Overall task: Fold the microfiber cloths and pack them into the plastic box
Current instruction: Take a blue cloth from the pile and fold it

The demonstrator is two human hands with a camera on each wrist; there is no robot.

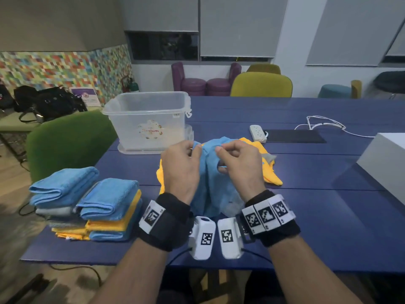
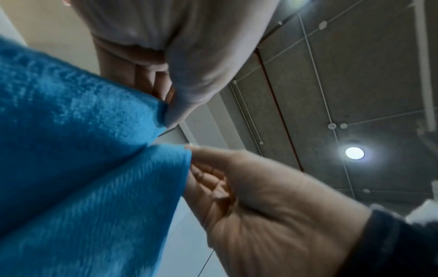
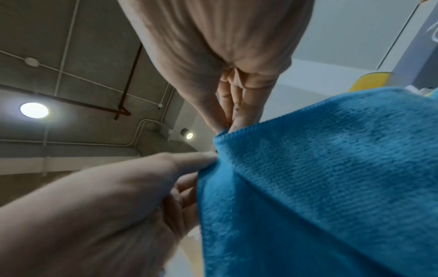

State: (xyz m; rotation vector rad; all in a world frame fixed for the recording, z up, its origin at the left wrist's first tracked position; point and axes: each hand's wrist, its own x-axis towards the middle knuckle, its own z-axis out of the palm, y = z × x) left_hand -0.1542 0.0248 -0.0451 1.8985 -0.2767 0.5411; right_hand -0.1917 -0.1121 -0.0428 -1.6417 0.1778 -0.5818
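Observation:
A blue microfiber cloth (image 1: 214, 189) hangs bunched above the blue table (image 1: 328, 227). My left hand (image 1: 194, 148) and right hand (image 1: 220, 150) pinch its top edge close together. The left wrist view has my left hand (image 2: 168, 105) pinching the blue cloth (image 2: 83, 150) from above. In the right wrist view my right hand (image 3: 225, 127) pinches an edge of the blue cloth (image 3: 331, 178). Unfolded yellow cloths (image 1: 271, 176) and a grey cloth (image 1: 269, 157) lie beneath. The clear plastic box (image 1: 131, 123) stands open behind, to the left. Two stacks of folded cloths (image 1: 105, 205) sit at the front left.
A white power strip (image 1: 258, 132), a black mat (image 1: 295, 136) and a white cable (image 1: 324, 123) lie at the back right. A white box (image 1: 385, 163) stands at the right edge. A green chair (image 1: 70, 141) is at the table's left side.

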